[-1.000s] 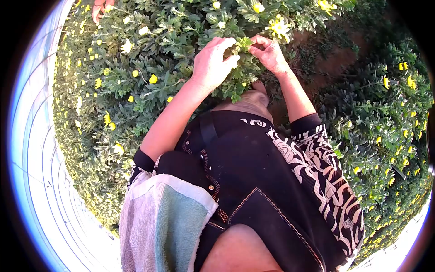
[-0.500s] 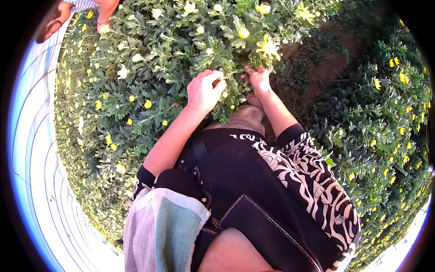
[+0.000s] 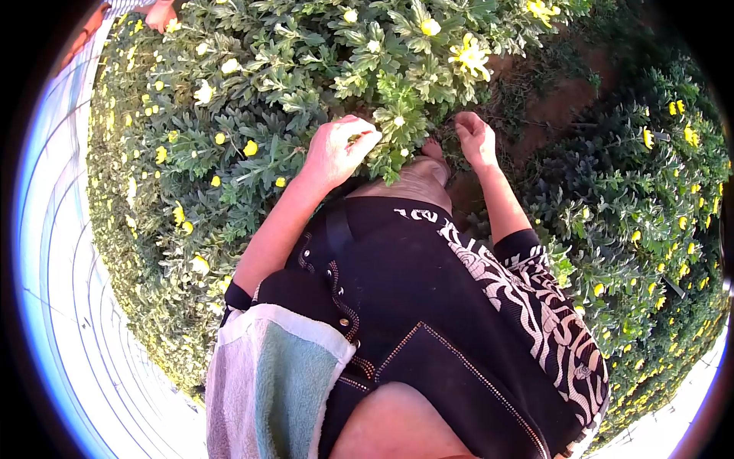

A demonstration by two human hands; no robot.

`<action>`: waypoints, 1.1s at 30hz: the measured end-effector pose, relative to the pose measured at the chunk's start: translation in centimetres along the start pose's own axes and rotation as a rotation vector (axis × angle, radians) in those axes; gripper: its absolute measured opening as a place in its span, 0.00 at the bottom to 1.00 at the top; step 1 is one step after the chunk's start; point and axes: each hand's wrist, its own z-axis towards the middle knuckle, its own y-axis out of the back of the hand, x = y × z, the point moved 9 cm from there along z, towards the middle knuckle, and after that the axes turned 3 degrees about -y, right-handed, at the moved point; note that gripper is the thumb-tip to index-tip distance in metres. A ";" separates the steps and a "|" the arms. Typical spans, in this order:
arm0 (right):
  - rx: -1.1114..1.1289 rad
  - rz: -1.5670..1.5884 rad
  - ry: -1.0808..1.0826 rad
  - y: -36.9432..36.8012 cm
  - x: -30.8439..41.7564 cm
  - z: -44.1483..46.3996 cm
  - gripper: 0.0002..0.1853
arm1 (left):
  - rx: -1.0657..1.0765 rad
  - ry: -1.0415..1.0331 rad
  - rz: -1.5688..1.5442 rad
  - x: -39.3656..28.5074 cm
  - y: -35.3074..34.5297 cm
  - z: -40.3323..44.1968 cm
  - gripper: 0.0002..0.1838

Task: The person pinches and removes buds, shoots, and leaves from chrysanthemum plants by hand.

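Observation:
My left hand (image 3: 336,153) is at the edge of a leafy chrysanthemum plant (image 3: 401,103), thumb and fingers closed in a pinch. Whatever lies between its fingertips is too small to make out. To the right of that plant my right hand (image 3: 475,140) hovers over the shaded gap, apart from the leaves. Its fingers are bent together, and anything in them cannot be made out. Pale closed buds (image 3: 399,121) stand on the plant between my hands. Above my right hand is an open yellow flower (image 3: 470,56).
Dense flower rows with many yellow blooms (image 3: 251,148) spread left and right. A brown soil path (image 3: 562,107) runs between them. Another person's hand (image 3: 159,14) shows at the upper left. A towel (image 3: 294,382) hangs over my left side. White sheeting (image 3: 69,306) borders the left.
My right hand has drawn away from the plant to the right. My left hand stays near the same leaves. The other person's hand has shifted up and left in view.

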 end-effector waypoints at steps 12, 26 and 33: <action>0.478 0.348 0.203 -3.4 15.0 2.9 0.20 | 0.017 0.254 -0.497 4.8 -1.6 -0.6 0.13; 0.451 -0.101 0.251 -7.5 18.5 5.1 0.16 | -0.242 0.510 -0.432 8.9 -0.6 0.5 0.08; 0.654 -0.101 0.441 -12.4 23.2 4.9 0.26 | -0.625 0.648 -0.369 10.6 2.3 -0.2 0.26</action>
